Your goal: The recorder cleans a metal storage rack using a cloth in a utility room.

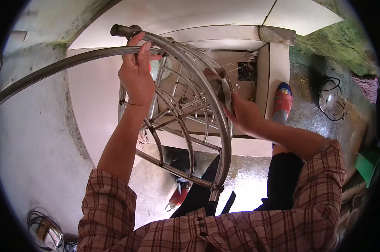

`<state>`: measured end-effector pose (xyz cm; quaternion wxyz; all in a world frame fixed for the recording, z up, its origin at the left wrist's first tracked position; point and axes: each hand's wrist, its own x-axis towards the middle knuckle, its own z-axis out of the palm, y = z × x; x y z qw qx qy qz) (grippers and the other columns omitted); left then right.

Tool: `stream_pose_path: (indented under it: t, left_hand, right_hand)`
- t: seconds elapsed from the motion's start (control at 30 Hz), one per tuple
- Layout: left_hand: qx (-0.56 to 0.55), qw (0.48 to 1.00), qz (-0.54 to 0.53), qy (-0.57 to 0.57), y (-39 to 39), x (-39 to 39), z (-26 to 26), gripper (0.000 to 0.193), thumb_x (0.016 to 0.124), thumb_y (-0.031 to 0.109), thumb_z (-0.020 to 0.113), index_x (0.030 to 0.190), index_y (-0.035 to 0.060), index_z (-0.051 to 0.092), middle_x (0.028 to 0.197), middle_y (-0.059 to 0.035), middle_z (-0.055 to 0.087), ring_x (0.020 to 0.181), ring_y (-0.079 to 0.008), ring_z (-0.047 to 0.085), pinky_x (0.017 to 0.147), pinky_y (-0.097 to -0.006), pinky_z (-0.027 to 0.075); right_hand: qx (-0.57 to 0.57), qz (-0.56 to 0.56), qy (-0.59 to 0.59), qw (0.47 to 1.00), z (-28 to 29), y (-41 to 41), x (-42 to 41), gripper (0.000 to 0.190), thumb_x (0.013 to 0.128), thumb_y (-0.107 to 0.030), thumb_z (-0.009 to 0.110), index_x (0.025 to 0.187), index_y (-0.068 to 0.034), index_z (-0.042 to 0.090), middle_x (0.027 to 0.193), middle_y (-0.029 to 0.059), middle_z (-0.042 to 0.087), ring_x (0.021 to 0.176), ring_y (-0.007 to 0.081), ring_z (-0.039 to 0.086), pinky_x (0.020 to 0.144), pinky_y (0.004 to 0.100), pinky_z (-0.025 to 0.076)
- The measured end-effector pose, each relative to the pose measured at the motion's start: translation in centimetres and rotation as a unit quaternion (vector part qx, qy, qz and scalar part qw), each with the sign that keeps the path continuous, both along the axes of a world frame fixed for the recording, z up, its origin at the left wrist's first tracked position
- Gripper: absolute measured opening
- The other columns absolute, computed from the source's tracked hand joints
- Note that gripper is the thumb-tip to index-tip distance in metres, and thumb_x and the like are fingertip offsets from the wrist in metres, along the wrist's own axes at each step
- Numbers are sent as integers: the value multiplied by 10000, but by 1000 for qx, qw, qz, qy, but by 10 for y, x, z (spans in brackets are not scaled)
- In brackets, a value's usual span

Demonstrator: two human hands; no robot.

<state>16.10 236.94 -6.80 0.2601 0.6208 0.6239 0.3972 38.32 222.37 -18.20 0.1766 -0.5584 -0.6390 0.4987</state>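
Observation:
A curved tubular metal rack (229,138) with crossed bars and arched ribs stands tilted before me. My left hand (137,74) is at its upper left, closed around the end of a braided metal-sheathed hose (67,64), with fingertips close to the rack's upper tube. On the rack's right side, my right hand (245,113) holds a blurred dark grey-brown pad or cloth (220,85) against the curved tubes. Water drops fly about beside it. The fingers of my right hand are partly hidden behind the tube and pad.
A white-walled basin (276,63) with a dark square opening (246,71) lies beneath the rack. My foot in a red and blue shoe (283,99) is at its right. Shiny pan-like objects with dark cords (331,99) (45,231) and a red tool (179,195) lie on the floor.

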Motion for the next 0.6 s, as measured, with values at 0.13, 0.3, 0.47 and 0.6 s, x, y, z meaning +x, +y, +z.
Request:
stream_pose_path:
  t: [0.13,0.3,0.47,0.6]
  left_hand:
    - [-18,1000,-20,-11,-2,2,4,264,986,181,522,1213,54,565,853,-46,686,701,-91,667,507,-191,374]
    - [-6,997,-51,-54,-5,6,4,285,1012,218,449,1191,5,512,927,-123,672,722,-178,686,613,-238,499]
    - [-22,999,-36,-9,-8,-1,6,291,1014,235,442,1116,-32,495,972,-152,660,743,-218,694,689,-275,530]
    - [-17,997,-46,51,-7,-1,7,302,1011,256,451,1069,-38,489,997,-144,662,770,-236,704,709,-283,523]
  right_hand:
    - [-5,73,-35,997,-10,-25,8,365,900,-291,591,1085,-17,436,741,205,620,654,419,625,587,491,501]
    - [110,-99,14,989,-61,56,-6,275,883,-181,557,1086,-30,450,954,255,585,890,415,608,759,494,484]
    - [184,-47,45,981,-48,171,-66,315,857,-171,520,1113,6,476,987,227,595,955,400,592,847,474,477]
    - [102,-23,-17,994,-33,206,-100,385,837,-200,549,1147,20,483,963,223,639,971,391,620,843,471,492]
